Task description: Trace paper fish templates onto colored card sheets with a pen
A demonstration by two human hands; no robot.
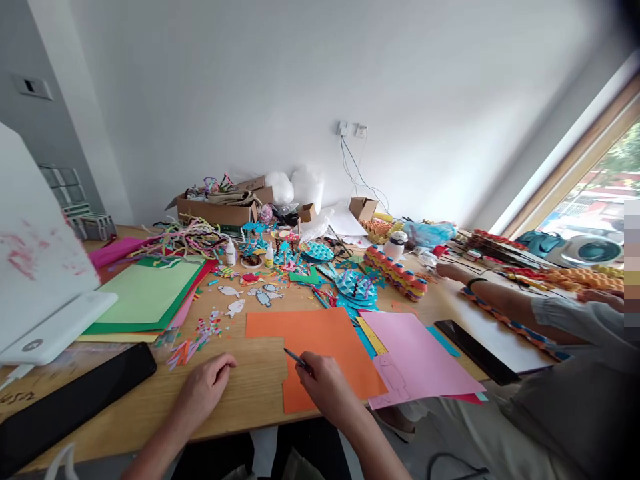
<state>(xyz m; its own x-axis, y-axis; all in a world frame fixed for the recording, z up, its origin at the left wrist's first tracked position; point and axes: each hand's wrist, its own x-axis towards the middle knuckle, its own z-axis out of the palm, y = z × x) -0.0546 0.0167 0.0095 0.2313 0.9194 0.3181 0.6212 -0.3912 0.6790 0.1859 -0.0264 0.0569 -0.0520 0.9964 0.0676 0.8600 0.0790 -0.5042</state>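
Observation:
My right hand (325,383) grips a dark pen (299,359), its tip over the left part of an orange paper sheet (325,333). A rectangular piece is cut out of that sheet's left side, and bare table shows there. Loosely curled on the table to the left is my left hand (209,385), with nothing visible in it. A pink paper sheet (425,353) overlaps the orange one's right side and bears a drawn outline. Beyond the orange sheet lie several paper fish cut-outs (263,297).
Coloured paper sheets (145,293) and a dark phone-like slab (80,400) lie left. Paper scraps (197,337), glue bottles (231,253) and blue crafts (356,285) crowd the back. Another person's arm (495,293) reaches in from the right, near a black slab (475,350).

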